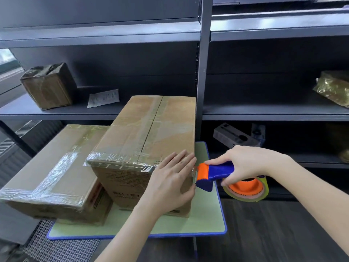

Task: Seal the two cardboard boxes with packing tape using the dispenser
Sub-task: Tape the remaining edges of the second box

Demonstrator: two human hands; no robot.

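Keep the tall box [151, 129], upright mid-way on the green worktop [207, 220] with its top seam already taped and the low box [56, 167] close against its left side, pinned by the left hand [170, 178], laid flat with straight fingers over the near right corner. Hold the dispenser [213, 174] firm in the right hand [245, 163], curled round the blue handle, orange head tight to the box's right edge just beside the left fingertips. Pull at a low angle to lay the strip without wrinkles, leaving the tape roll [245, 188] free to turn, and press the end down clear of the cutter.
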